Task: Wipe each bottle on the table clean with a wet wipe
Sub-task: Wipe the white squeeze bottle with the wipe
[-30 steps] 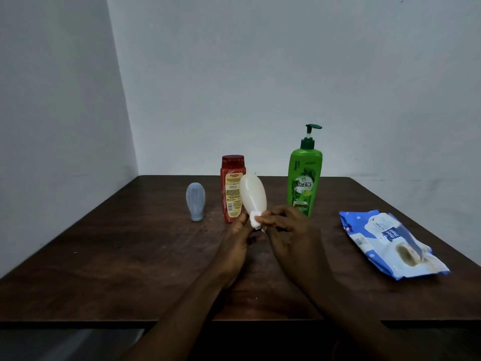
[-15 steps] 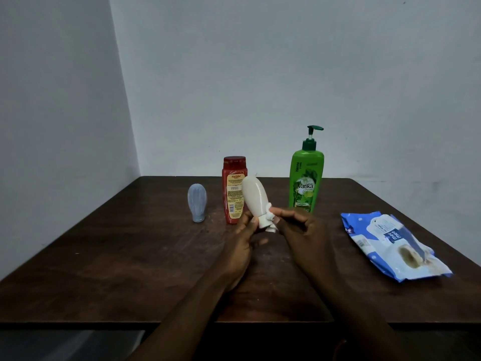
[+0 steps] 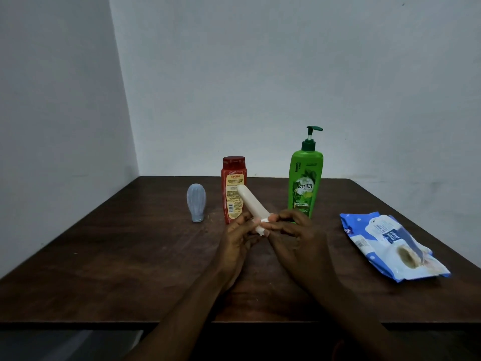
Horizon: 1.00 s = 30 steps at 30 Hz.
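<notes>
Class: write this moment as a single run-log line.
left hand: holds white bottle tilted | right hand: wet wipe at cap end | standing: red bottle, green pump bottle, blue bottle

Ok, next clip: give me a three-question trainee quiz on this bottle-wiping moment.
1. True or false: the green pump bottle lies on its side.
2. Which bottle do the left hand and right hand hold: A blue bottle, B white bottle, C red bottle?
3. Fill in: the wet wipe pack lies to the person's ____.

Key: 1 false, it stands upright; 2 B; 3 right.
</notes>
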### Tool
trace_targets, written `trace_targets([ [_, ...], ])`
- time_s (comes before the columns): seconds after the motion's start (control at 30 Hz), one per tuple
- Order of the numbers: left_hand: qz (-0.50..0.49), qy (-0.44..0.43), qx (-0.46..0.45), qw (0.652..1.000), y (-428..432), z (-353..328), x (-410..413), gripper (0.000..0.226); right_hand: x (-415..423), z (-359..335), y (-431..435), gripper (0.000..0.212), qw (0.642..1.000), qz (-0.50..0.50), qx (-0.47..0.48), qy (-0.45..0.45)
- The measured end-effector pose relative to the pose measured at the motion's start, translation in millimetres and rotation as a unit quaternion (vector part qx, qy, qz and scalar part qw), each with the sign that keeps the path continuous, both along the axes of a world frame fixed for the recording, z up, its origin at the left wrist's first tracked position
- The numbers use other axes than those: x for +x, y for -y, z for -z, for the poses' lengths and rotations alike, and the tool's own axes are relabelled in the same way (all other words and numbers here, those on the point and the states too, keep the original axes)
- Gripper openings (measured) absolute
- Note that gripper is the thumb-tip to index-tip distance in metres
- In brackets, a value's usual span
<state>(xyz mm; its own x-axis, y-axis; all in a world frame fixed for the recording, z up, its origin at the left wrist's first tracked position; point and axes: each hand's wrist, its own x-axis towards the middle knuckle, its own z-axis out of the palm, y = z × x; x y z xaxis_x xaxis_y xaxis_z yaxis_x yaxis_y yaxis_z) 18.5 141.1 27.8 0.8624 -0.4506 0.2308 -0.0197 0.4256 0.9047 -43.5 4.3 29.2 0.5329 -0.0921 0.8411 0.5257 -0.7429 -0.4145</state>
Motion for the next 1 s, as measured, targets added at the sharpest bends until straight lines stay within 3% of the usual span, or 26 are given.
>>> trace_targets([
  [0.1,-0.016,-0.002,0.025,1.0,2.1,0.9,1.8,0.035,-0.4,-1.4,3.7,0.024,1.0,0.007,0.011,-0.022],
  [0.4,-0.017,0.013,0.033,0.999,4.4,1.9,2.1,0.038,-4.3,-1.7,7.5,0.027,1.0,0.0,-0.002,-0.02],
  [0.57,-0.028,0.0,0.045,0.999,4.7,4.6,5.1,0.029,0.0,-0.5,7.1,0.021,0.992,-0.035,0.109,-0.047],
  [0.73,-0.013,-0.015,0.017,1.0,5.0,3.7,3.0,0.023,3.6,-4.6,7.1,0.017,0.951,-0.09,0.265,-0.13],
  [0.9,0.002,-0.017,0.037,0.999,4.5,6.0,2.9,0.019,12.3,1.2,14.4,0.02,0.852,-0.165,0.435,-0.241],
  [1.0,0.011,-0.01,0.057,0.998,3.0,5.1,1.8,0.021,6.5,-0.4,13.4,0.021,0.863,-0.147,0.42,-0.237],
])
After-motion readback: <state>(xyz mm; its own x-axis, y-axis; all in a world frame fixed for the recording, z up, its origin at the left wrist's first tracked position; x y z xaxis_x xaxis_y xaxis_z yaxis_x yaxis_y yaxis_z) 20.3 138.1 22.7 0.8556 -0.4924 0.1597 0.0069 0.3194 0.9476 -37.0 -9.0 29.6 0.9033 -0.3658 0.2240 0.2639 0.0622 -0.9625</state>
